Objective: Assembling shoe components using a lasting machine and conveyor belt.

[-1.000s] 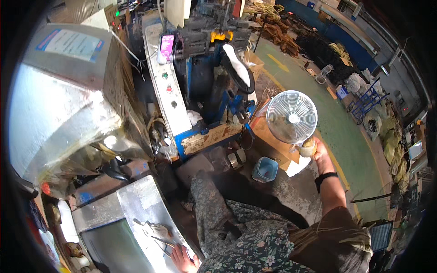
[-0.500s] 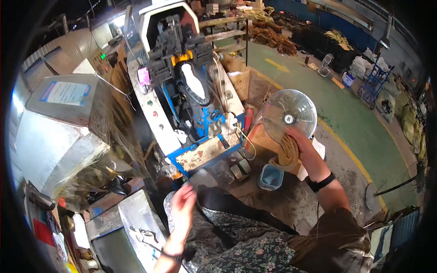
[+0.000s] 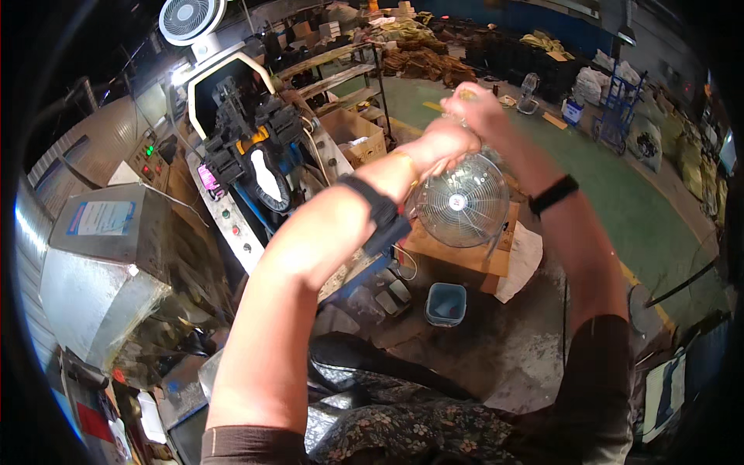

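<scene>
Both my hands are raised close together in front of the round wire-guard fan [image 3: 459,203]. My left hand [image 3: 449,145] reaches in from the lower left, its fingers curled and blurred. Just beyond it, touching or nearly so, my right hand [image 3: 480,111] is closed, with a small yellowish bit showing at its fingers. What either one grips is hidden by the fingers and the blur. Left of my forearm stands a machine with black clamp blocks [image 3: 252,128] and a white shoe-shaped piece [image 3: 265,177] in it.
The fan sits by a cardboard box [image 3: 457,252], with a blue-grey plastic tub [image 3: 446,304] on the floor nearer me. A plastic-draped metal cabinet [image 3: 101,256] stands at left. Farther back are a shelf rack [image 3: 345,74], another carton [image 3: 353,136] and a blue hand truck [image 3: 618,108].
Both hands have risen and come together, the left swinging far up and right from my lap. The brown cloth-like thing in my right hand no longer shows. The view has shifted.
</scene>
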Demonstrator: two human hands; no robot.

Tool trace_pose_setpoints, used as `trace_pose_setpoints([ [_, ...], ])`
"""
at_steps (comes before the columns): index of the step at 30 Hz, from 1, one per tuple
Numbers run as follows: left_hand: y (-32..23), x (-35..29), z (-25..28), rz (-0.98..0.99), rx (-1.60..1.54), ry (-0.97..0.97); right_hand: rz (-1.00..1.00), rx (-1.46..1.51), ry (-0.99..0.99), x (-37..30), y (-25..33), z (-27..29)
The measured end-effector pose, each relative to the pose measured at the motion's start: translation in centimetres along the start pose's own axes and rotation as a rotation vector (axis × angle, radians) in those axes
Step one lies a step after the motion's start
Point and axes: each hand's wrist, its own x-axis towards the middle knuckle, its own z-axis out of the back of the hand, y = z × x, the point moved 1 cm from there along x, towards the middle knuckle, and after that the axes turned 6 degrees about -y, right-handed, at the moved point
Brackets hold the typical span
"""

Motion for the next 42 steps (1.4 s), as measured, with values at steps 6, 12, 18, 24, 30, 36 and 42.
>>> trace_pose_setpoints([
  [6,-6.2,3.9,1.0,-0.42,0.487,-0.63,0.3,-1.212,-0.048,12.6,3.8,4.5],
  [12,2.8,-8.3,8.1,-0.57,0.631,-0.282,0.036,-0.052,-0.427,9.9,-4.1,14.8],
  [18,19.4,-29.3,7.6,0.318,-0.282,-0.082,-0.405,0.495,-0.345,-12.9,-19.9,13.1],
  [24,27.1,-30.2,-3.3,0.517,-0.568,0.111,-0.988,0.595,-0.498,-34.8,-23.3,-4.6],
  [30,25.9,-23.0,-13.3,0.072,-0.329,0.088,-0.632,0.504,-0.037,-31.7,-11.4,-12.6],
  [36,22.9,-24.2,-12.3,0.599,-1.091,0.519,-0.332,1.093,0.198,-29.5,-9.1,-10.3],
  [42,24.6,-23.6,-12.4,0.542,-1.737,0.593,-0.436,1.073,0.119,-32.1,-9.7,-12.1],
])
